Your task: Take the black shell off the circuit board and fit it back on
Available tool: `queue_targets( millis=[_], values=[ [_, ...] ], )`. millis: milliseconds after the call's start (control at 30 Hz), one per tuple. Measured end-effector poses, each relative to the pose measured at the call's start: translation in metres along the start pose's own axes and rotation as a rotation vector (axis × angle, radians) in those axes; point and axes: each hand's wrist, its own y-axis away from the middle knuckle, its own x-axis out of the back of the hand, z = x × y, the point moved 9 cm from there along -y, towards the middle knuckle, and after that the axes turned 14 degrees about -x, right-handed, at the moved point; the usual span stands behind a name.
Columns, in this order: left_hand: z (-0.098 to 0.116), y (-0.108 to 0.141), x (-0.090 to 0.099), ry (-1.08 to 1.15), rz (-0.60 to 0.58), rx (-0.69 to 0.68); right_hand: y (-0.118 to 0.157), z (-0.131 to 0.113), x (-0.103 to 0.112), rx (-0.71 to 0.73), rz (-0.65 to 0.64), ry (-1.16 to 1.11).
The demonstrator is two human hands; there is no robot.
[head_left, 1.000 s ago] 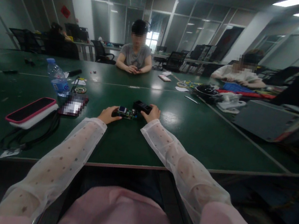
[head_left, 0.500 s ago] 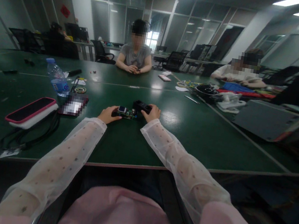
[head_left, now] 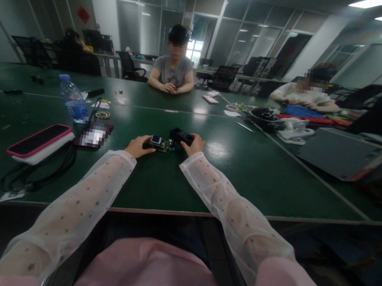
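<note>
My left hand [head_left: 140, 146] grips the left end of a green circuit board [head_left: 164, 146] that carries a small screen [head_left: 156, 139]. To its right, my right hand [head_left: 194, 145] is closed round the right end of a black case [head_left: 180, 136]. The case lies just beyond and to the right of the board, close to it. Both things are low over the green table [head_left: 162, 182], and whether they rest on it is hard to tell.
On the left are a tilted water bottle [head_left: 76, 104], a pink-edged phone [head_left: 43, 140], a second phone [head_left: 94, 135] and a black cord [head_left: 56, 172]. Across the table sits a person [head_left: 173, 69]. A large grey box [head_left: 346, 154] stands at the right.
</note>
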Motion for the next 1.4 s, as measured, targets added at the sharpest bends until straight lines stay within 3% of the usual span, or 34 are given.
queue_targets(
  millis=[333, 500, 733, 900, 1400],
  values=[
    [0.000, -0.001, 0.000, -0.012, -0.002, -0.023, -0.005, 0.005, -0.004, 0.005, -0.030, -0.064],
    [-0.001, 0.000, -0.001, -0.009, -0.006, -0.012, -0.008, 0.002, 0.002, 0.006, -0.022, -0.228],
    [-0.001, 0.000, -0.001, -0.008, 0.006, 0.002, 0.008, -0.030, -0.002, 0.124, -0.292, -0.552],
    [0.000, -0.001, 0.000, 0.001, 0.006, -0.009, 0.026, -0.050, -0.002, 0.219, -0.421, -0.559],
    [-0.001, 0.000, 0.001, 0.003, 0.030, 0.003, 0.044, -0.058, -0.011, 0.328, -0.442, -0.397]
  ],
)
